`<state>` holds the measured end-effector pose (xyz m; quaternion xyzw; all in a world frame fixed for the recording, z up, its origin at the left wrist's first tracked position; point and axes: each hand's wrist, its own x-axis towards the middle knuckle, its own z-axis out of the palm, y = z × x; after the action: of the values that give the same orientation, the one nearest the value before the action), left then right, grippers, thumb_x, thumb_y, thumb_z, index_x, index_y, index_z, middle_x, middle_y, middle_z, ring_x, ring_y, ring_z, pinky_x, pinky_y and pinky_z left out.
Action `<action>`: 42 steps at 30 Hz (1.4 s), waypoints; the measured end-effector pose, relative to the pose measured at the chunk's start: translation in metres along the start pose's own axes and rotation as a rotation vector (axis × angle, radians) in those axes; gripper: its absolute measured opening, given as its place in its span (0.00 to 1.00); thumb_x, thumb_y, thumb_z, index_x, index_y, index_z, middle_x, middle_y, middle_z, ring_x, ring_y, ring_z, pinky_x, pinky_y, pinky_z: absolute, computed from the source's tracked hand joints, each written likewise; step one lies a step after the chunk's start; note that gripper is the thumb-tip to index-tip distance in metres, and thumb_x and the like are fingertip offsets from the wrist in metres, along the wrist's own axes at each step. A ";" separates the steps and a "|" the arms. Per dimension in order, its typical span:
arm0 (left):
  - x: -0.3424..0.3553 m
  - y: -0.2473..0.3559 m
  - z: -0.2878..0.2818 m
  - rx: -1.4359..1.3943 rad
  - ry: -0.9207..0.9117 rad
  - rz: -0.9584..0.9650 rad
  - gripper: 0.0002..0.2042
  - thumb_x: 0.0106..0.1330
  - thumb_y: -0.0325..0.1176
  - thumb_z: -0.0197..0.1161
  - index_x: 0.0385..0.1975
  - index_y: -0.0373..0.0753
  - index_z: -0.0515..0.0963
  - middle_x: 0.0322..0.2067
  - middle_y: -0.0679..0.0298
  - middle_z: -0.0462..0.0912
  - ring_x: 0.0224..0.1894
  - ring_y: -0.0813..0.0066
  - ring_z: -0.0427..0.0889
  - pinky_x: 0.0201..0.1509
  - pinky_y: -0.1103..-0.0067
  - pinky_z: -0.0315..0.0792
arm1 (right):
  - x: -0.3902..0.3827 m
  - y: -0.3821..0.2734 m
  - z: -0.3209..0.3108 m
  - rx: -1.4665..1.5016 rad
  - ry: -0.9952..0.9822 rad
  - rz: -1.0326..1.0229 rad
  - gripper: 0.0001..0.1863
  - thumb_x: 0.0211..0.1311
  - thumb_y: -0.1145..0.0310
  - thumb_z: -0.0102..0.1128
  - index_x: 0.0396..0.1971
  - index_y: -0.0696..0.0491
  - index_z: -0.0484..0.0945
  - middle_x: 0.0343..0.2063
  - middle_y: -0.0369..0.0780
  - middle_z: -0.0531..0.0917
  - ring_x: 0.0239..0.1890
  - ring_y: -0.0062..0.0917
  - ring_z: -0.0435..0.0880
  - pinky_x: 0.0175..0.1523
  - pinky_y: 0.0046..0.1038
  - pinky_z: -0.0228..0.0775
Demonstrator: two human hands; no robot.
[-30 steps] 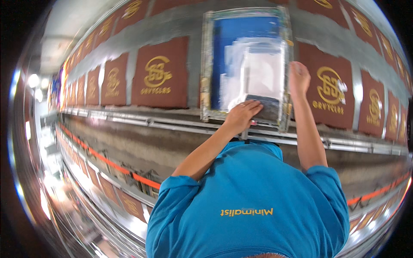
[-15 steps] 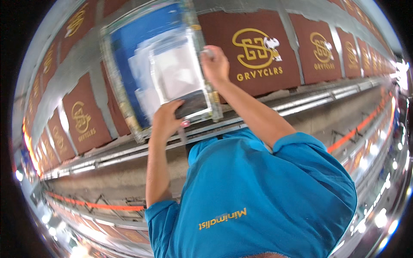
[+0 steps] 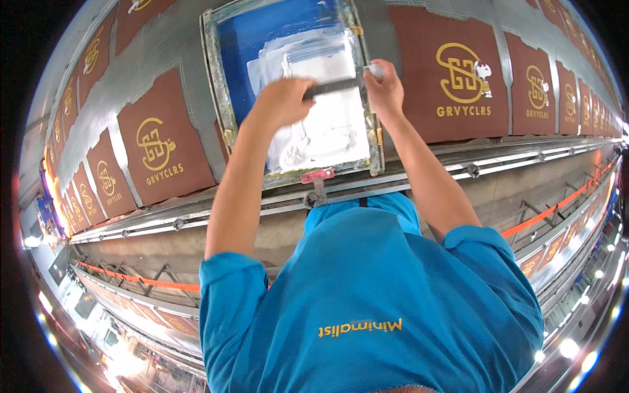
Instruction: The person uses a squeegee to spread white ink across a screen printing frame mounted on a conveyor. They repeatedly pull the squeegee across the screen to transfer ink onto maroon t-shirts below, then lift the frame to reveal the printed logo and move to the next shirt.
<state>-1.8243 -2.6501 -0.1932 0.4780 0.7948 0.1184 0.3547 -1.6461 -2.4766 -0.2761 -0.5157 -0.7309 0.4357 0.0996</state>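
Note:
My left hand (image 3: 278,103) is closed round one end of a dark squeegee (image 3: 335,87), which lies crosswise over the screen-printing frame (image 3: 223,98). White ink (image 3: 327,121) covers much of the mesh, with thick, uneven smears at the near end. Blue mesh (image 3: 239,49) shows at the far and left parts. At the frame's right side my right hand (image 3: 385,88) is closed, a pale rounded end (image 3: 375,69) showing at its fingers. What that pale thing is I cannot make out.
Printed maroon fabric panels (image 3: 458,118) lie in a row along the grey table, left and right of the frame. A metal rail (image 3: 262,208) runs along the near edge, where a red-and-metal clamp (image 3: 318,175) sits. An orange bar (image 3: 544,213) lies behind me.
My left hand has carried the squeegee from the near end of the frame toward the far part, uncovering white ink there. My right hand stays at the frame's right side. The view has shifted.

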 end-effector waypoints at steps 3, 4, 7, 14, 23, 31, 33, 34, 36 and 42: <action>0.043 -0.014 -0.037 0.110 0.059 0.017 0.18 0.64 0.38 0.68 0.54 0.43 0.85 0.43 0.52 0.90 0.47 0.49 0.88 0.53 0.59 0.79 | -0.001 -0.004 0.001 0.055 -0.048 0.037 0.23 0.70 0.53 0.63 0.61 0.44 0.77 0.35 0.42 0.88 0.34 0.30 0.87 0.43 0.36 0.78; 0.059 -0.027 -0.037 0.115 0.110 0.032 0.17 0.64 0.38 0.68 0.52 0.43 0.85 0.42 0.52 0.90 0.46 0.49 0.88 0.52 0.59 0.79 | 0.003 -0.002 0.002 0.058 -0.080 0.054 0.24 0.70 0.53 0.63 0.61 0.45 0.77 0.37 0.43 0.88 0.36 0.31 0.87 0.45 0.37 0.78; 0.082 -0.033 -0.033 0.161 0.149 -0.008 0.15 0.65 0.37 0.69 0.50 0.43 0.86 0.40 0.53 0.90 0.45 0.51 0.88 0.52 0.59 0.80 | 0.012 0.014 0.005 -0.091 0.014 -0.071 0.26 0.69 0.50 0.65 0.61 0.49 0.77 0.43 0.44 0.87 0.47 0.35 0.85 0.55 0.40 0.75; 0.100 -0.038 -0.043 0.201 0.137 0.015 0.12 0.64 0.38 0.70 0.46 0.45 0.86 0.37 0.55 0.90 0.44 0.52 0.88 0.48 0.59 0.80 | 0.074 -0.104 0.004 -0.500 -0.129 -0.870 0.22 0.63 0.48 0.71 0.44 0.51 0.85 0.44 0.43 0.87 0.56 0.39 0.82 0.64 0.47 0.67; 0.021 -0.016 0.048 0.152 0.201 -0.025 0.09 0.65 0.34 0.64 0.43 0.49 0.86 0.37 0.56 0.89 0.42 0.51 0.88 0.48 0.57 0.80 | -0.008 -0.027 0.017 -0.579 -0.255 -0.926 0.13 0.57 0.63 0.74 0.35 0.52 0.80 0.34 0.43 0.82 0.42 0.42 0.82 0.48 0.43 0.74; 0.003 -0.010 0.038 0.020 -0.159 -0.026 0.12 0.61 0.42 0.72 0.41 0.44 0.85 0.35 0.52 0.88 0.42 0.47 0.87 0.48 0.56 0.78 | -0.033 -0.041 -0.010 -0.651 -0.546 -0.786 0.18 0.62 0.53 0.71 0.35 0.53 0.81 0.32 0.44 0.86 0.40 0.42 0.88 0.45 0.45 0.80; 0.045 -0.034 0.006 0.092 -0.041 0.090 0.13 0.59 0.42 0.74 0.39 0.43 0.87 0.35 0.51 0.88 0.41 0.46 0.87 0.46 0.56 0.79 | 0.013 -0.069 -0.001 -0.716 -0.445 -0.826 0.18 0.63 0.51 0.71 0.35 0.53 0.82 0.32 0.46 0.88 0.39 0.46 0.89 0.43 0.46 0.82; 0.070 -0.046 -0.007 0.182 0.015 0.114 0.13 0.58 0.41 0.74 0.40 0.44 0.87 0.35 0.50 0.88 0.40 0.47 0.87 0.46 0.57 0.79 | 0.037 -0.083 0.007 -0.741 -0.423 -0.822 0.18 0.63 0.51 0.71 0.35 0.53 0.83 0.32 0.46 0.88 0.39 0.45 0.90 0.43 0.46 0.82; 0.097 -0.042 -0.042 0.201 0.088 0.062 0.13 0.62 0.43 0.74 0.40 0.43 0.87 0.36 0.51 0.89 0.42 0.49 0.88 0.46 0.58 0.79 | 0.072 -0.106 0.014 -0.707 -0.305 -0.869 0.17 0.62 0.52 0.73 0.34 0.52 0.85 0.33 0.45 0.89 0.40 0.43 0.90 0.43 0.46 0.82; 0.067 -0.026 0.006 0.270 0.264 0.011 0.09 0.62 0.39 0.68 0.40 0.47 0.88 0.35 0.53 0.89 0.41 0.49 0.88 0.47 0.58 0.80 | 0.042 -0.064 0.021 -0.624 -0.228 -0.900 0.15 0.60 0.58 0.73 0.34 0.54 0.82 0.31 0.44 0.86 0.39 0.44 0.87 0.44 0.47 0.79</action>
<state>-1.8569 -2.6082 -0.2416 0.5061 0.8403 0.0743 0.1795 -1.7207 -2.4581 -0.2545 -0.1073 -0.9794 0.1664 0.0389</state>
